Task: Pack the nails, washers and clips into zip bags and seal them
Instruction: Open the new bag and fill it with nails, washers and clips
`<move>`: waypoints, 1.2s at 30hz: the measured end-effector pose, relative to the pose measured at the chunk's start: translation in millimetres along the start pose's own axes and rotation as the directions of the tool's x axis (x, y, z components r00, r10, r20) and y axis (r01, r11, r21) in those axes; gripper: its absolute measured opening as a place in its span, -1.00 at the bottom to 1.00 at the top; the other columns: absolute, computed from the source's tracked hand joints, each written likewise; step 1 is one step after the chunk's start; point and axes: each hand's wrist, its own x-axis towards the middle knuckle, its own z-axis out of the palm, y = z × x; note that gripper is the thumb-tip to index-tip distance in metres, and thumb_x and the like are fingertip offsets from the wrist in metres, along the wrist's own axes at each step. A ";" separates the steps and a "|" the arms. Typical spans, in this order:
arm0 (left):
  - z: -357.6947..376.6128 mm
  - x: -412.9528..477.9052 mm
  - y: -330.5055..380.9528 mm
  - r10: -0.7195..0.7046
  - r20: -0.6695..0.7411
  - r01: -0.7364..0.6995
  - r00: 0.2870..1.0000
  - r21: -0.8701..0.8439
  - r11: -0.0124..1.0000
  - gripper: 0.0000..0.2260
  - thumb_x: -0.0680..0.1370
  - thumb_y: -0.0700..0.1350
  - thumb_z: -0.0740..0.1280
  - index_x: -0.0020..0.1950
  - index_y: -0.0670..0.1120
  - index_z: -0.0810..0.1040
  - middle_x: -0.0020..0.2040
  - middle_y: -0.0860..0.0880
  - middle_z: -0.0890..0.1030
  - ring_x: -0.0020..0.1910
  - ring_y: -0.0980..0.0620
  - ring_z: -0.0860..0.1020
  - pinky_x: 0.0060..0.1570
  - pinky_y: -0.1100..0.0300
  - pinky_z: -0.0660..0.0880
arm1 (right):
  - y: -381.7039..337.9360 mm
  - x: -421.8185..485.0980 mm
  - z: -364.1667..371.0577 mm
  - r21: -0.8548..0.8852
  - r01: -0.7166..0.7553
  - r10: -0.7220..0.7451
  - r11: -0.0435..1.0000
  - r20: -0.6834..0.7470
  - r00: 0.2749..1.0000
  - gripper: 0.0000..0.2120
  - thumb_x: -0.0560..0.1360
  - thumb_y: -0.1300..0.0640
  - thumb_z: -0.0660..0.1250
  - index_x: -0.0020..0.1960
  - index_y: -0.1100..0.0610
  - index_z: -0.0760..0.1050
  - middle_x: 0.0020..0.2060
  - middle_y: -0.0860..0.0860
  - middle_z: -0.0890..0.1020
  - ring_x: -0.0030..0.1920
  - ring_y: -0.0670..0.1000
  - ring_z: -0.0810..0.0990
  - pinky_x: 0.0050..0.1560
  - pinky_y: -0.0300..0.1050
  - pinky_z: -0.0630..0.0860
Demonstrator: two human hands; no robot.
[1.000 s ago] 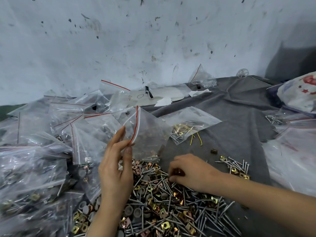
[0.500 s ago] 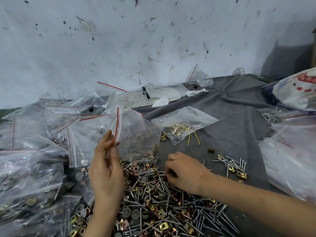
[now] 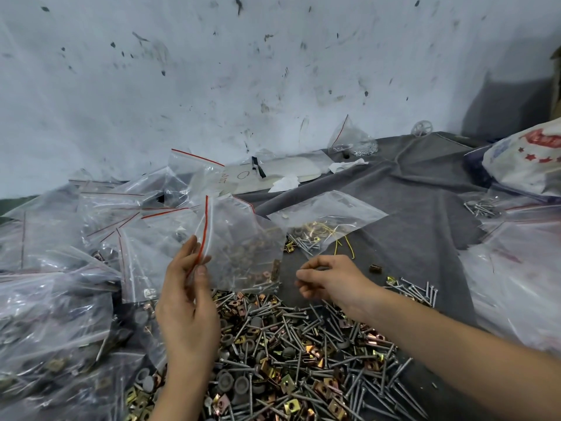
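The left hand (image 3: 188,302) held a clear zip bag (image 3: 243,247) up above the table (image 3: 419,189), which was draped in grey cloth. Its thumb and fingers (image 3: 186,253) pinched the bag at the lower end of the red-striped mouth (image 3: 204,235), which ran nearly upright, so the body of the bag hung out to the right of the grip. A few nails and coppery clips lay in the bag's lower part.

The right hand (image 3: 337,281) hovered just right of the bag's bottom corner, apart from it. Its fingers (image 3: 312,262) were curled with the tips drawn close to the thumb; whether they held anything could not be made out.

Below both hands the loose pile (image 3: 288,344) of nails, grey washers and brass clips spread across the cloth. Behind the right hand lay a second bag (image 3: 328,214) with nails and yellow wire at its open end. A heap of filled bags (image 3: 45,299) lay to the left, and a small cluster of nails (image 3: 416,291) sat to the right of the right wrist.
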 end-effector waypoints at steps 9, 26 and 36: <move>-1.0 -1.0 -0.5 0.009 0.006 -0.009 1.000 0.019 1.000 -0.84 0.59 -0.33 0.24 0.14 -0.19 0.51 0.27 -0.04 0.52 0.07 0.56 0.43 0.01 0.61 0.32 | -15.1 -1.8 -1.5 -0.052 0.096 -0.097 0.994 -0.031 0.995 -0.91 0.53 0.36 0.29 -0.08 0.22 0.53 -0.27 0.09 0.65 -0.37 -0.03 0.54 -0.36 -0.25 0.56; 1.8 -7.3 17.4 0.420 0.231 -0.423 0.877 -0.038 0.905 -0.85 0.55 -0.18 0.23 0.09 -0.04 0.51 0.30 -0.25 0.49 0.29 -0.16 0.49 0.30 0.24 0.38 | -77.9 -48.1 14.1 -0.480 0.802 -0.861 0.355 0.166 0.480 -0.90 0.43 0.24 0.43 -0.12 0.06 0.59 -0.06 -0.09 0.57 0.06 -0.04 0.52 0.02 -0.25 0.45; 2.7 -6.6 16.7 0.370 0.193 -0.373 0.909 -0.024 0.928 -0.84 0.56 -0.17 0.21 0.08 -0.13 0.53 0.29 -0.19 0.49 0.27 -0.09 0.50 0.27 0.19 0.43 | -71.1 -47.9 18.0 -0.629 0.754 -0.843 0.191 0.287 0.454 -0.79 0.49 0.12 0.37 0.11 0.10 0.60 0.22 0.00 0.50 0.28 -0.01 0.38 0.29 -0.29 0.28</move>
